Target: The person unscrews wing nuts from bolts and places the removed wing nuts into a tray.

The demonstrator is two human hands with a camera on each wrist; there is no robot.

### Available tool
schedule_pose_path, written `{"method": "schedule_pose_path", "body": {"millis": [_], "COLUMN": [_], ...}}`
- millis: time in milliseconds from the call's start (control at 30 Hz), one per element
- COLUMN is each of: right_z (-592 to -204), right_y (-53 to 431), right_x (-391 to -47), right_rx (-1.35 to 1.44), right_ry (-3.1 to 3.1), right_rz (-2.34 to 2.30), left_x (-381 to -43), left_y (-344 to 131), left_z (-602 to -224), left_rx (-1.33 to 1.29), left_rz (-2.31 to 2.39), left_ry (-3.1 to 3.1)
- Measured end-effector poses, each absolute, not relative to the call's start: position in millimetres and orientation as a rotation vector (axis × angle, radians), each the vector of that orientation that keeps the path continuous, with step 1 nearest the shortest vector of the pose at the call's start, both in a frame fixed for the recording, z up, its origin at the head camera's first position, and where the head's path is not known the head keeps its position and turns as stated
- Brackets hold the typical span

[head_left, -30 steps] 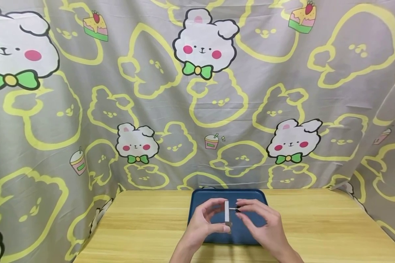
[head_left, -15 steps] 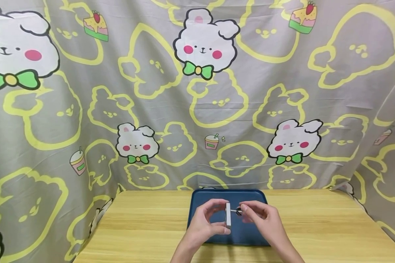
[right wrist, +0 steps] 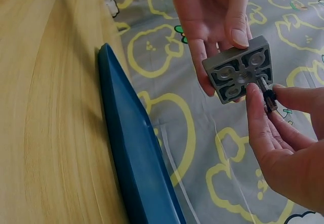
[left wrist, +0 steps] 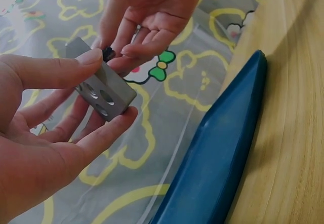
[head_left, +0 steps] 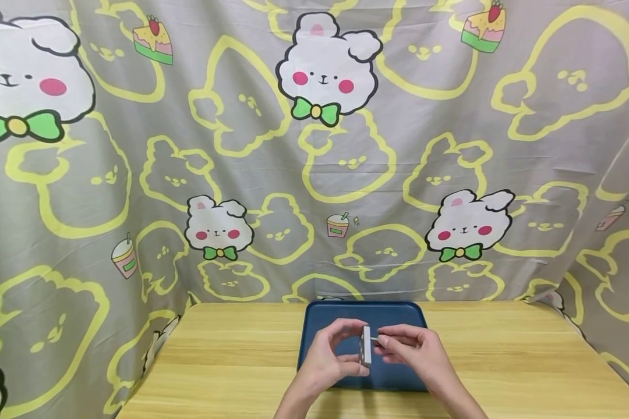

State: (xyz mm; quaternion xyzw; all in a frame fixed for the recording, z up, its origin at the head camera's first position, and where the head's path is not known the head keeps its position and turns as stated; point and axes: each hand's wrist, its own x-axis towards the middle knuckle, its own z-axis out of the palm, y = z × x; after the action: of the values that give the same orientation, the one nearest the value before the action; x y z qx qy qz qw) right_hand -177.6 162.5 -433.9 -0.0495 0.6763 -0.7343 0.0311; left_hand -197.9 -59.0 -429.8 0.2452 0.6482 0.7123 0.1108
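My left hand [head_left: 322, 358] holds a square grey metal plate [head_left: 367, 346] on edge above the tray, thumb at one edge and fingers at the opposite one. Several round holes show on one face in the left wrist view; recesses mark the other face [right wrist: 238, 67] in the right wrist view. A threaded bolt [right wrist: 264, 83] stands out from that face near a corner, carrying a black piece [right wrist: 270, 98]. My right hand [head_left: 419, 349] pinches the bolt at this black piece between thumb and fingers, its index fingertip close to the plate's face.
Under both hands a dark blue tray [head_left: 340, 312] with a raised rim lies on the light wooden table [head_left: 236, 349]. A grey curtain [head_left: 272, 174] with cartoon prints hangs behind the table and along its sides.
The right hand's fingers have changed their grip on the bolt, curling in and covering more of the black piece. The plate has shifted slightly right and down, turning a little.
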Motion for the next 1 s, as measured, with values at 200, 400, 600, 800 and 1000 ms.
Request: {"method": "schedule_pose_path", "body": {"millis": [200,400,600,800,1000], "right_z": [-434,-434,-435,-438,-445], "right_y": [163,165,161,154,152], "right_x": [-178,-177,-175,-173,-177], "right_rx": [-0.157,-0.229,-0.368,-0.568,-0.999], "right_ry": [2.104,2.193,2.428,2.695,2.981], "right_rz": [-2.249,-2.228,-2.171,-2.155,-2.026], "left_x": [-198,-198,-199,-200,-202], "left_y": [-59,-59,-60,-62,-64], "left_z": [-431,-430,-431,-431,-431], "left_rx": [0.709,0.695,0.673,0.666,0.680], "left_rz": [2.091,2.100,2.118,2.126,2.134], "left_ry": [1.900,1.885,1.848,1.814,1.788]}}
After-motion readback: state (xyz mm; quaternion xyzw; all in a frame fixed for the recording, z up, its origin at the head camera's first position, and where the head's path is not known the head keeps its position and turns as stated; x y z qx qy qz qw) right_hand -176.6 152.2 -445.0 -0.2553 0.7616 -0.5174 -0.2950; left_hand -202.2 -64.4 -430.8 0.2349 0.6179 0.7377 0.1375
